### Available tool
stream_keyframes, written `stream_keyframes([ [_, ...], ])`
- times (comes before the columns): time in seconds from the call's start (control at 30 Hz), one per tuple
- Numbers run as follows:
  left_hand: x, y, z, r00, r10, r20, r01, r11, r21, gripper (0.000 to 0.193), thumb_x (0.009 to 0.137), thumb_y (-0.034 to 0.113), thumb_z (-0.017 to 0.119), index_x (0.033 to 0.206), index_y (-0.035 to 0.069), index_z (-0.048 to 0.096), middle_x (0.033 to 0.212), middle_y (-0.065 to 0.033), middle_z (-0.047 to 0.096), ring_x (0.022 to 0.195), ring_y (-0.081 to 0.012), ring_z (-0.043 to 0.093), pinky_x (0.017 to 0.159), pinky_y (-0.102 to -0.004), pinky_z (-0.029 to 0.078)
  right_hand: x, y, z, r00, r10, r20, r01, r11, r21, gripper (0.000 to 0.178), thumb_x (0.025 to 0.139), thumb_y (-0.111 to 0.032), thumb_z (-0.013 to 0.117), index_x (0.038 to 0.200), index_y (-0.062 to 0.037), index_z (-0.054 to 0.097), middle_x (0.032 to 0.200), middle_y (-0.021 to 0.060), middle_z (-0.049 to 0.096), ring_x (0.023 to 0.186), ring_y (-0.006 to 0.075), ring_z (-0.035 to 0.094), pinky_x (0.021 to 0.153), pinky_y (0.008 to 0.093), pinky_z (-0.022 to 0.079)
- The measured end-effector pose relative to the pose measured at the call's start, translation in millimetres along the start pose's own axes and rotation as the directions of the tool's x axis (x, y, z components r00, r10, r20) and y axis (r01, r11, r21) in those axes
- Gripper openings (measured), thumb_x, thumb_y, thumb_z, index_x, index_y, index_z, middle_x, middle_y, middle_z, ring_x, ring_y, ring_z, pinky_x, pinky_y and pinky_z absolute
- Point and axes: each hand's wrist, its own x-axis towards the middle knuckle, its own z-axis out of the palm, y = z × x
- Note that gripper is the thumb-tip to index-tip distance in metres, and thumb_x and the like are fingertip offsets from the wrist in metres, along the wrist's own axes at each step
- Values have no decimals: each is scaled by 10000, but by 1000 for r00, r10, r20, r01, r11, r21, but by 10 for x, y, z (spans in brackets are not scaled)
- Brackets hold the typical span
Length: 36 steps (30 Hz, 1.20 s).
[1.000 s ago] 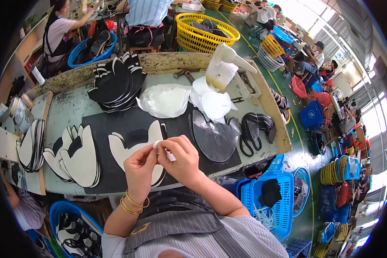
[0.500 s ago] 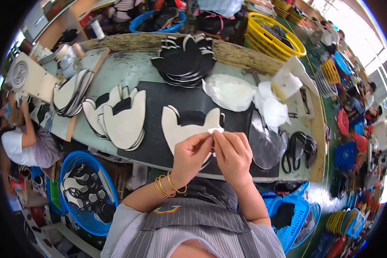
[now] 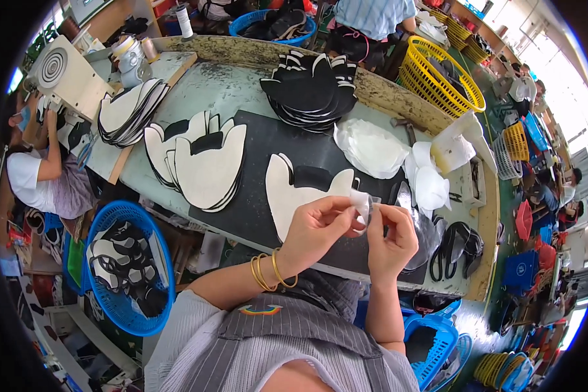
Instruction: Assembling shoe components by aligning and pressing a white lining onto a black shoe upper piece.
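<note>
Between the fingertips of both hands is a small white piece [image 3: 360,200], thin and partly see-through at its right end. My left hand [image 3: 321,227], with gold bangles on the wrist, pinches its left part. The right end is pinched by my right hand [image 3: 393,239]. Below them, on a black mat [image 3: 253,153], lies a cream shoe-upper piece [image 3: 284,201] with a black notch, partly hidden by my left hand. Farther left is a fanned group of similar cream pieces [image 3: 209,170]. A stack of black pieces with white edges [image 3: 310,95] stands at the mat's far edge.
Clear-white sheets [image 3: 371,149] lie right of the mat, near black-handled scissors [image 3: 443,251]. A wooden rim [image 3: 385,98] bounds the table. Blue baskets [image 3: 164,287] stand by its near side, a yellow basket [image 3: 431,88] beyond it. A person [image 3: 46,170] sits at a machine on the left.
My hands have drawn slightly apart, and more of the white piece shows between them. The whole view has shifted, with the table's things now farther right in the picture.
</note>
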Motion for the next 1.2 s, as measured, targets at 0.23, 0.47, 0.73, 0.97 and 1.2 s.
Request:
stream_keyframes([
  [0.23, -92, 33, 43, 993, 122, 0, -122, 991, -53, 123, 899, 89, 614, 939, 10, 529, 892, -35, 590, 792, -75, 603, 673, -237, 558, -40, -29, -144, 911, 385, 149, -397, 717, 573, 54, 860, 26, 545, 907, 4, 558, 815, 10, 551, 636, 67, 457, 610, 191, 382],
  [0.47, -261, -191, -15, 852, 522, 26, -409, 634, 657, 141, 868, 44, 620, 834, 22, 485, 687, -11, 564, 574, -59, 505, 485, -224, 390, -220, -52, 77, 971, 238, 21, -239, 971, 28, 105, 944, -81, 538, 886, -51, 456, 733, -32, 427, 637, 26, 376, 536, 193, 308],
  [0.73, -529, 297, -772, 947, -319, 33, 318, 920, -231, 167, 882, 41, 580, 773, 78, 459, 629, 26, 506, 502, -32, 461, 430, -199, 344, -1198, 781, -1261, 931, 189, 313, 41, 798, -602, 134, 830, -45, 643, 881, 12, 533, 718, 169, 559, 649, 341, 564, 606, 406, 453],
  [0.97, -665, -68, -375, 922, -251, 295, 97, 886, 453, 165, 875, 167, 654, 833, 39, 557, 692, 26, 570, 626, -43, 539, 536, -213, 424, -679, -164, -632, 634, 237, 736, -273, 959, -74, 629, 719, -370, 774, 1172, -4, 535, 1104, 168, 565, 978, 307, 578, 826, 370, 465],
  [1.2, -392, -179, -875, 919, -14, 394, -229, 795, 562, 263, 807, 244, 731, 918, 43, 602, 1048, -38, 611, 987, -124, 571, 807, -299, 479, -609, 59, -260, 492, 375, 786, -567, 823, -38, 116, 864, -46, 583, 972, -10, 608, 876, 65, 640, 815, 107, 591, 698, 252, 469],
])
